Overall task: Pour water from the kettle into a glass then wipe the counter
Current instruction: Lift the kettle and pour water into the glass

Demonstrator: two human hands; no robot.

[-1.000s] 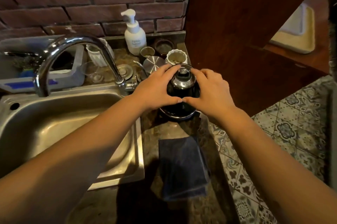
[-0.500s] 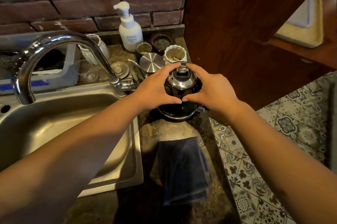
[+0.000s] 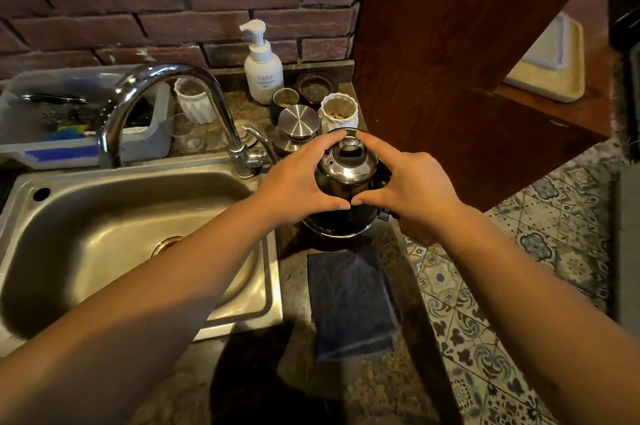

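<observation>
A shiny steel kettle (image 3: 347, 170) stands on the stone counter (image 3: 294, 289) right of the sink. My left hand (image 3: 298, 179) wraps its left side and my right hand (image 3: 407, 182) wraps its right side, thumbs meeting in front, fingertips near the lid. A clear glass (image 3: 185, 134) stands behind the tap, beside the sink's back edge. A dark blue cloth (image 3: 349, 303) lies flat on the counter in front of the kettle.
A steel sink (image 3: 104, 234) with a curved tap (image 3: 166, 78) fills the left. Behind the kettle stand a soap pump bottle (image 3: 263, 70), a steel lid (image 3: 298, 121), white ribbed cups (image 3: 337, 111) and small bowls. A grey bin (image 3: 79, 120) sits back left. A wooden panel (image 3: 450, 61) rises at right.
Both hands stay cupped around the kettle. The view has tilted a little, so the scene sits slightly lower and more of the brick wall shows.
</observation>
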